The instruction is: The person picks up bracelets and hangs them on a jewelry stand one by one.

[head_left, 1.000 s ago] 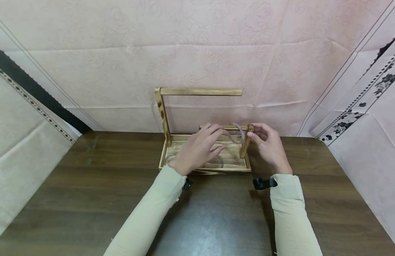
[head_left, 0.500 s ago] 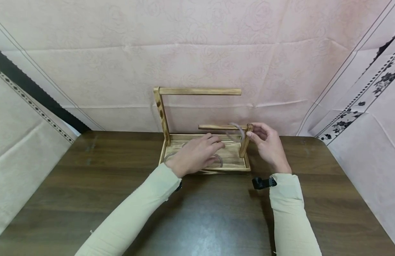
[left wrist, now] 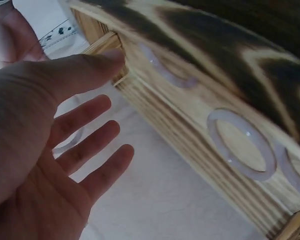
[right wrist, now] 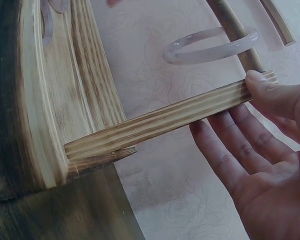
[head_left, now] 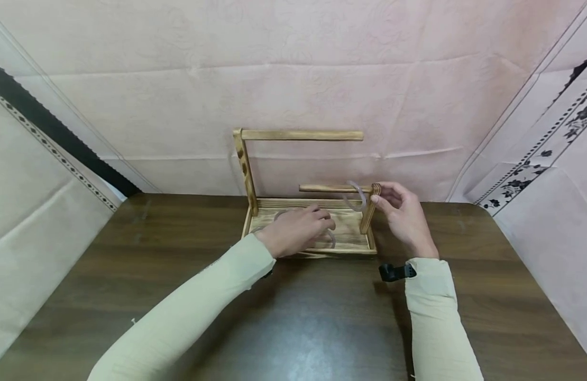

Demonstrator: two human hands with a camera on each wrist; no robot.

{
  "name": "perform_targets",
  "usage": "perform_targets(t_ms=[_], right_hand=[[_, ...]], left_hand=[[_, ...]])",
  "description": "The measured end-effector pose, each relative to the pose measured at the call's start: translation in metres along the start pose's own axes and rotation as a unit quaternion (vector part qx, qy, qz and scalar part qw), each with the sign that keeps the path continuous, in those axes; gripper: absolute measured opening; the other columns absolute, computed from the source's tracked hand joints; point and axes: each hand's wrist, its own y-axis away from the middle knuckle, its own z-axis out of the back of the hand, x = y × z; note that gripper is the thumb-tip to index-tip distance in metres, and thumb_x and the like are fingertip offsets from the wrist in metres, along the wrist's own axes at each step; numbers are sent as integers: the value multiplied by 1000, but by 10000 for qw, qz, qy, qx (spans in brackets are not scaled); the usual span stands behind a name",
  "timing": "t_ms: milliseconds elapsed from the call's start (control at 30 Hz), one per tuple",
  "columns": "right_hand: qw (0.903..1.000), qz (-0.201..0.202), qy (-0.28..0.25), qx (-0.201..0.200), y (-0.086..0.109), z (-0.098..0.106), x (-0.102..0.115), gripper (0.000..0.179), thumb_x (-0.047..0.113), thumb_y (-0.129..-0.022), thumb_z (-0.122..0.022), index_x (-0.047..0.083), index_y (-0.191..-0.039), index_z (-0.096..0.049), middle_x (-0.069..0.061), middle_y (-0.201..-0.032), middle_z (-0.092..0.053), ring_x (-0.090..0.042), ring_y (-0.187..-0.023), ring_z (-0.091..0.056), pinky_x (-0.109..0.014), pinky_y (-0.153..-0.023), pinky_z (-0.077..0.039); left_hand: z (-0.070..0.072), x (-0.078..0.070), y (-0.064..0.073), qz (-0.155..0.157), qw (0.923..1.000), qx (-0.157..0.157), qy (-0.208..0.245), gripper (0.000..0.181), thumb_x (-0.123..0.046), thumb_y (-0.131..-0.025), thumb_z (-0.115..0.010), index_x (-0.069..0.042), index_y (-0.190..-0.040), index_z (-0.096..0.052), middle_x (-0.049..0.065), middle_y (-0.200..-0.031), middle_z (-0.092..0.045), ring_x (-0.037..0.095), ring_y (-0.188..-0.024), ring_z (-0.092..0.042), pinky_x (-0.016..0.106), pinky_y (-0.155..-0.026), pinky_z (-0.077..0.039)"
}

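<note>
A wooden display stand has a shallow tray (head_left: 348, 230), a tall post (head_left: 246, 172) with an upper bar (head_left: 303, 136), and a short post (head_left: 368, 216) with a lower rod (head_left: 322, 188). Around that rod hangs a pale lavender bangle (right wrist: 210, 56). My right hand (head_left: 404, 214) pinches the top of the short post between thumb and fingers. Over the tray, my left hand (head_left: 298, 230) hovers with loosely bent fingers and nothing in its grasp. Below it lie more bangles, including a whole ring (left wrist: 242, 145) and two partly visible; the left hand hides part of them in the head view.
The stand is near the back edge of a dark wooden table (head_left: 293, 317). Behind it rises a pale pink patterned cloth (head_left: 293, 95). White cloth (head_left: 31, 211) with dark trim hangs at the sides.
My left hand has drawn away from the lower rod and the bangle on it, coming down over the tray. The right hand keeps its hold on the short post.
</note>
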Motion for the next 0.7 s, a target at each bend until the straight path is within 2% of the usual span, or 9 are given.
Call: perform_targets(t_ms=[267, 400, 500, 700], right_hand=[[10000, 26, -16, -8, -1, 0, 0, 38, 22, -102, -64, 5, -135, -60, -16, -125, -66, -14, -113, -62, -9, -88, -50], [10000, -17, -38, -1, -2, -1, -1, 37, 21, -102, -64, 5, -135, -60, -15, -126, -66, -14, -113, -62, -10, -88, -50], [10000, -33, -28, -8, -2, 0, -1, 37, 21, -102, -64, 5, -135, -59, -15, -126, -66, -13, -113, -62, -10, -88, -50], [10000, -1, -33, -9, -2, 0, -1, 37, 21, -102, -65, 5, -134, -60, -15, -125, -67, -7, -109, -62, -10, -89, -50]], left_hand=[[-6, 5, -3, -23, 9989, 428, 169, 31, -34, -101, -64, -20, -129, -66, 0, -127, -66, 22, -121, -59, 36, -99, -56], [-4, 5, -8, 38, 9967, 674, 455, 31, -33, -103, -61, -24, -133, -65, -2, -133, -64, 22, -125, -58, 38, -97, -58], [-2, 5, -13, 42, 9927, 909, 797, 27, -31, -104, -60, -27, -130, -66, -3, -134, -63, 20, -123, -58, 39, -93, -59], [0, 7, -23, -20, 9791, 1435, 1444, 24, -21, -102, -63, -27, -124, -69, -2, -135, -63, 18, -119, -59, 39, -102, -54]])
